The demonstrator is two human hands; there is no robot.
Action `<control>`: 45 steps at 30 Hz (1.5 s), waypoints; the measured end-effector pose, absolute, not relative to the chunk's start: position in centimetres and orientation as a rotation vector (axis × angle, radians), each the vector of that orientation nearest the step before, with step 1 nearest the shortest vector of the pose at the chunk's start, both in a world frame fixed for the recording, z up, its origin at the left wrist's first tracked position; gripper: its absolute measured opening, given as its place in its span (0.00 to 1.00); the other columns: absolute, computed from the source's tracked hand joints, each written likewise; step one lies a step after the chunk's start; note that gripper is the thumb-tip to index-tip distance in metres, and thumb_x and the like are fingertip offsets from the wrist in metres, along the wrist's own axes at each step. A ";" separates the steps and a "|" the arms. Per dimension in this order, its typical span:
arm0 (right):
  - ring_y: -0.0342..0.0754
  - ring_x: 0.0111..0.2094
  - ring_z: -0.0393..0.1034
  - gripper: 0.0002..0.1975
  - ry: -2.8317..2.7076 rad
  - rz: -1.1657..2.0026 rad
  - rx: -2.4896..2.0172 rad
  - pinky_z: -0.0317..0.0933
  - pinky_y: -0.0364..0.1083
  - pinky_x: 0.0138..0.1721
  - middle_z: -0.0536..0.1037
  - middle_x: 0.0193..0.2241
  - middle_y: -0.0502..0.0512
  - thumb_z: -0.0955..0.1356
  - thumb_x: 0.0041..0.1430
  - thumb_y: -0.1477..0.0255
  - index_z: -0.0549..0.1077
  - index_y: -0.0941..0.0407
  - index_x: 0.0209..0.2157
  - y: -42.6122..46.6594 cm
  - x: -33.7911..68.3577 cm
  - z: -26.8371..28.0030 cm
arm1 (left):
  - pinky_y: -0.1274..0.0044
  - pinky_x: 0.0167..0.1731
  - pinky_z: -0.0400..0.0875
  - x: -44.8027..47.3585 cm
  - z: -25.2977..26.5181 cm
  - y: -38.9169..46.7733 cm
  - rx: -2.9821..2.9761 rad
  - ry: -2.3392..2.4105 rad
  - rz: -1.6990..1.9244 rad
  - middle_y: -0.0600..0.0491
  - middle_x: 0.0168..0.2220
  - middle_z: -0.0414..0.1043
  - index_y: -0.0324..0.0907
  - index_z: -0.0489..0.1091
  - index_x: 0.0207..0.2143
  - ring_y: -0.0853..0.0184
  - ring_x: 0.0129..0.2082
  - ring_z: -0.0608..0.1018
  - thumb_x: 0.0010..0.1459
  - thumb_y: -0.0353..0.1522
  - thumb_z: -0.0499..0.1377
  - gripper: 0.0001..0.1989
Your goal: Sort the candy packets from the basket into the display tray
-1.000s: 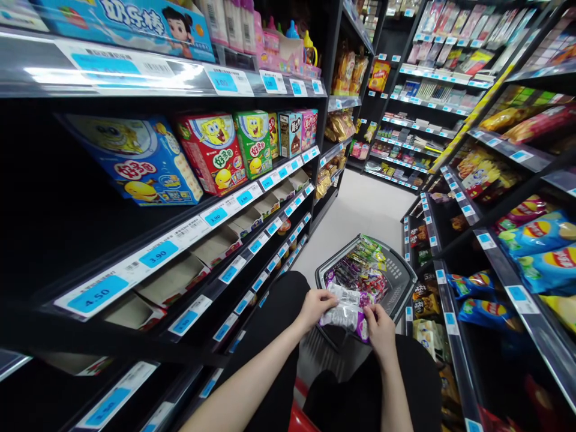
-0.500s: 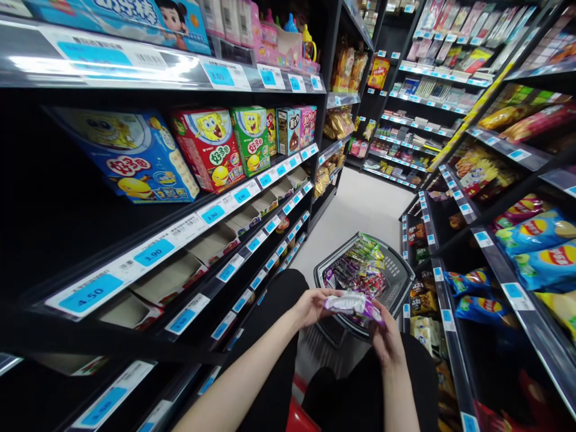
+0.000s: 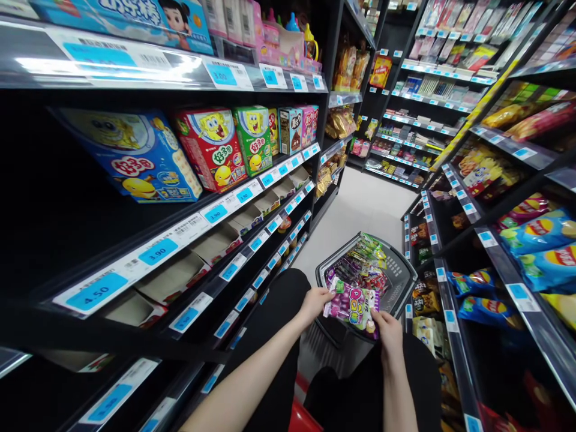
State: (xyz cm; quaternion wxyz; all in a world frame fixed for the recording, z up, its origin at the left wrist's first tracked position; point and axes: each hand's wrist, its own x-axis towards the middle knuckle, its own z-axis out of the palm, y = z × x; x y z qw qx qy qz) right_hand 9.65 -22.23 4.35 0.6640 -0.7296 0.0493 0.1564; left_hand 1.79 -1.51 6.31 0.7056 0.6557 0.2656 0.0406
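Observation:
A purple bag of gummy candy is stretched flat between my two hands, its printed front facing up. My left hand pinches its left edge; my right hand grips its lower right corner. Just beneath and beyond the bag stands a dark grey shopping basket. Inside the basket lies a pile of small candy bags, green ones at the far end and purple and red ones nearer. The bag in my hands hides the near part of the basket.
Left shelves carry snack boxes, among them a blue box and a red box, above opened cartons. Chip bags fill the right shelves. The pale floor runs between. A red stool edge shows below me.
The candy bag has turned over from its silvery-white side to its printed purple front. My hands have shifted their hold to its left edge and lower right corner.

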 end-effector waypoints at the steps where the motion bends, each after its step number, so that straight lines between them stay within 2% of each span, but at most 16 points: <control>1: 0.46 0.19 0.65 0.19 0.106 0.369 -1.639 0.58 0.43 0.20 0.73 0.14 0.49 0.74 0.30 0.57 0.75 0.59 0.17 -22.2 9.7 4.3 | 0.81 0.16 0.45 1.9 6.3 -1.5 1.464 0.604 0.094 0.63 0.07 0.52 0.39 0.62 0.11 0.77 0.11 0.56 0.42 0.41 0.62 0.19; 6: 0.44 0.18 0.64 0.19 0.083 0.391 -1.617 0.58 0.42 0.21 0.72 0.13 0.48 0.74 0.30 0.56 0.74 0.59 0.17 -21.9 9.6 4.5 | 0.81 0.14 0.49 1.9 6.3 -1.7 1.439 0.608 0.039 0.62 0.06 0.56 0.39 0.62 0.11 0.76 0.10 0.59 0.43 0.43 0.61 0.19; 10: 0.41 0.11 0.57 0.21 0.035 0.405 -1.641 0.53 0.41 0.14 0.64 0.07 0.44 0.73 0.35 0.53 0.75 0.59 0.20 -22.2 9.1 5.7 | 0.81 0.15 0.59 1.7 6.7 -1.7 1.348 0.550 -0.047 0.57 0.10 0.66 0.39 0.64 0.16 0.71 0.12 0.69 0.44 0.46 0.60 0.19; 14: 0.46 0.18 0.67 0.26 0.066 0.371 -1.536 0.60 0.43 0.20 0.75 0.16 0.53 0.70 0.38 0.49 0.77 0.60 0.24 -22.7 8.7 7.0 | 0.80 0.20 0.66 1.5 7.4 -1.4 1.237 0.502 -0.017 0.53 0.17 0.70 0.35 0.70 0.25 0.71 0.18 0.73 0.51 0.47 0.54 0.22; 16: 0.47 0.22 0.69 0.26 0.048 0.371 -1.468 0.62 0.44 0.23 0.77 0.21 0.56 0.69 0.41 0.49 0.78 0.60 0.26 -22.8 8.6 7.3 | 0.83 0.19 0.63 1.4 7.6 -1.3 1.217 0.487 0.034 0.54 0.17 0.69 0.34 0.72 0.27 0.74 0.17 0.70 0.49 0.43 0.57 0.18; 18: 0.47 0.26 0.71 0.22 -0.008 0.372 -1.457 0.63 0.43 0.27 0.78 0.27 0.56 0.72 0.39 0.55 0.77 0.60 0.29 -22.7 8.5 7.3 | 0.84 0.18 0.60 1.2 7.8 -1.3 1.213 0.469 0.073 0.58 0.16 0.67 0.34 0.72 0.28 0.76 0.16 0.68 0.41 0.35 0.64 0.13; 20: 0.47 0.29 0.71 0.21 -0.051 0.341 -1.470 0.64 0.43 0.30 0.79 0.30 0.55 0.76 0.35 0.63 0.76 0.58 0.33 -22.4 8.5 7.1 | 0.84 0.18 0.59 1.1 7.8 -1.4 1.208 0.450 0.095 0.61 0.15 0.67 0.36 0.72 0.32 0.77 0.15 0.67 0.34 0.28 0.66 0.17; 23: 0.44 0.26 0.70 0.27 -0.059 0.261 -1.461 0.64 0.43 0.29 0.76 0.24 0.48 0.76 0.35 0.66 0.71 0.56 0.41 -22.1 8.6 6.7 | 0.84 0.19 0.60 1.2 7.7 -1.6 1.193 0.440 0.126 0.62 0.16 0.67 0.39 0.70 0.38 0.76 0.15 0.67 0.34 0.25 0.65 0.23; 25: 0.44 0.24 0.69 0.28 -0.050 0.180 -1.509 0.64 0.44 0.29 0.75 0.21 0.46 0.75 0.35 0.64 0.71 0.57 0.42 -22.0 8.6 6.4 | 0.83 0.20 0.62 1.4 7.6 -1.7 1.194 0.445 0.157 0.61 0.17 0.69 0.38 0.71 0.34 0.75 0.16 0.69 0.34 0.26 0.65 0.18; 29: 0.47 0.25 0.68 0.18 -0.076 0.034 -1.679 0.63 0.46 0.30 0.76 0.23 0.52 0.73 0.37 0.62 0.75 0.60 0.29 -22.0 8.5 6.2 | 0.77 0.32 0.68 1.6 7.5 -1.7 1.211 0.441 0.232 0.53 0.23 0.75 0.37 0.71 0.19 0.66 0.27 0.76 0.34 0.26 0.66 0.06; 33: 0.52 0.37 0.72 0.09 -0.268 0.022 -1.604 0.63 0.49 0.41 0.79 0.30 0.56 0.70 0.46 0.66 0.76 0.58 0.28 -22.0 8.1 7.0 | 0.73 0.40 0.69 1.5 7.8 -1.5 1.184 0.432 0.276 0.46 0.36 0.77 0.37 0.73 0.19 0.59 0.40 0.76 0.34 0.26 0.65 0.04; 35: 0.53 0.40 0.71 0.08 -0.347 0.019 -1.601 0.62 0.50 0.44 0.79 0.33 0.57 0.68 0.48 0.67 0.76 0.57 0.27 -22.0 7.8 7.6 | 0.73 0.40 0.69 1.3 8.0 -1.4 1.146 0.436 0.265 0.44 0.38 0.77 0.36 0.74 0.21 0.58 0.42 0.76 0.36 0.27 0.64 0.04; 38: 0.53 0.39 0.72 0.10 -0.380 0.025 -1.642 0.62 0.51 0.45 0.79 0.33 0.58 0.67 0.51 0.66 0.77 0.57 0.26 -22.0 7.6 8.1 | 0.74 0.34 0.70 1.2 8.0 -1.4 1.072 0.452 0.221 0.42 0.38 0.77 0.34 0.76 0.25 0.58 0.38 0.77 0.39 0.29 0.62 0.08; 41: 0.52 0.38 0.72 0.09 -0.341 0.003 -1.641 0.63 0.51 0.44 0.78 0.33 0.58 0.71 0.46 0.66 0.77 0.57 0.27 -21.5 7.3 8.1 | 0.75 0.32 0.70 1.3 7.9 -1.4 1.012 0.481 0.214 0.44 0.37 0.77 0.35 0.75 0.34 0.61 0.34 0.78 0.35 0.28 0.65 0.18; 43: 0.51 0.39 0.72 0.17 -0.275 0.020 -1.563 0.65 0.50 0.43 0.76 0.40 0.59 0.73 0.43 0.67 0.75 0.56 0.37 -21.0 7.3 7.9 | 0.76 0.32 0.70 1.4 7.8 -1.3 0.980 0.501 0.216 0.46 0.34 0.78 0.35 0.74 0.38 0.63 0.32 0.78 0.29 0.25 0.68 0.26; 45: 0.51 0.40 0.72 0.28 -0.180 0.091 -1.479 0.67 0.49 0.41 0.74 0.45 0.60 0.74 0.40 0.66 0.71 0.55 0.46 -20.7 7.4 7.4 | 0.76 0.30 0.70 1.4 7.8 -1.3 0.954 0.517 0.210 0.47 0.30 0.78 0.35 0.74 0.37 0.64 0.28 0.78 0.28 0.25 0.69 0.27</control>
